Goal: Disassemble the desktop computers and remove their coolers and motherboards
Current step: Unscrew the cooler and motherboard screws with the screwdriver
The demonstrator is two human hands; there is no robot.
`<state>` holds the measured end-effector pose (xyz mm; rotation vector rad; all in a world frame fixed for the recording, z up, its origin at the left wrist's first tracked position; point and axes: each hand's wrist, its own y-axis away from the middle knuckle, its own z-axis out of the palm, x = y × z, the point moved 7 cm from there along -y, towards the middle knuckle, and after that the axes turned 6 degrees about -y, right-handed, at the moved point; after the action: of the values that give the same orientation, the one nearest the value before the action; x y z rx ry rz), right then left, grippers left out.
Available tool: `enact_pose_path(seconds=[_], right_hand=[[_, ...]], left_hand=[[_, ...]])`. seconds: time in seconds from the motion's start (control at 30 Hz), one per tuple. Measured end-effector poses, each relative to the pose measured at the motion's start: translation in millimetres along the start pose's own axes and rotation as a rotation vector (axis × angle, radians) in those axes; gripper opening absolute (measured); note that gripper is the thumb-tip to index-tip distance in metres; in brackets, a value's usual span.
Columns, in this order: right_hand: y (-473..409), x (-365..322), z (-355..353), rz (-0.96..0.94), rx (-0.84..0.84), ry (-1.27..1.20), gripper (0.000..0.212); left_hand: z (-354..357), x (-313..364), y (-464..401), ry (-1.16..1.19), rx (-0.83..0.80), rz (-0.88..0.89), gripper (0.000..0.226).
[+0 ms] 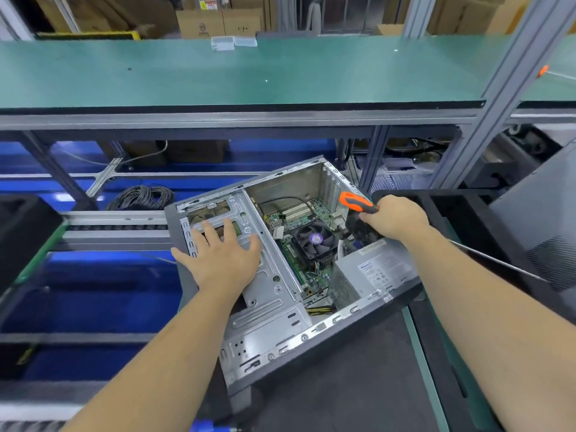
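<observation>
An open desktop case (pixel 274 335) lies on its side on a dark mat, its side panel off. Inside sit the green motherboard (pixel 299 218), a black fan cooler (pixel 313 241) with a purple centre label, and a grey power supply (pixel 371 272). My left hand (pixel 221 260) rests flat with spread fingers on the metal drive cage (pixel 265 285). My right hand (pixel 396 218) grips an orange and black screwdriver (pixel 358 202) at the case's rear edge; its long shaft (pixel 498 261) runs back to the right, under my forearm.
A green shelf (pixel 249 73) on a grey frame spans the back, with cardboard boxes behind. A coil of grey cable (pixel 141 198) lies left of the case by a roller track. Black trays stand at left (pixel 21 232) and right (pixel 461 219). A grey panel (pixel 542 219) leans at far right.
</observation>
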<state>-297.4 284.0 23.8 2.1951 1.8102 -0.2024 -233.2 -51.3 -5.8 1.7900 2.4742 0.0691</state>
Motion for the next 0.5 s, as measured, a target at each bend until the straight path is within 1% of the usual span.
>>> enact_pose_path(seconds=[0.07,0.13,0.17,0.27,0.37,0.43,0.5], right_hand=[[12,0,-4,0.003,0.078,0.086,0.047],[30,0,-8,0.025,0.201,0.142,0.042],[40,0,-9,0.035,0.258,0.163,0.037],[69,-1,-4,0.053,0.379,0.214,0.027],[88,-5,7,0.106,0.427,0.253,0.019],[96,-8,15,0.152,0.457,0.231,0.014],[99,-7,22,0.193,0.444,0.176,0.021]], left_hand=[[-7,-2,-7,-0.027,0.032,0.033,0.073],[-19,-6,-22,-0.008,0.114,0.089,0.066],[-22,-9,-32,0.015,0.121,0.121,0.065],[-17,-10,-59,0.012,0.053,0.222,0.067],[-6,-4,-67,-0.033,0.096,0.298,0.066],[-4,-1,-72,-0.038,0.146,0.295,0.069],[-10,1,-82,-0.077,0.198,0.268,0.072]])
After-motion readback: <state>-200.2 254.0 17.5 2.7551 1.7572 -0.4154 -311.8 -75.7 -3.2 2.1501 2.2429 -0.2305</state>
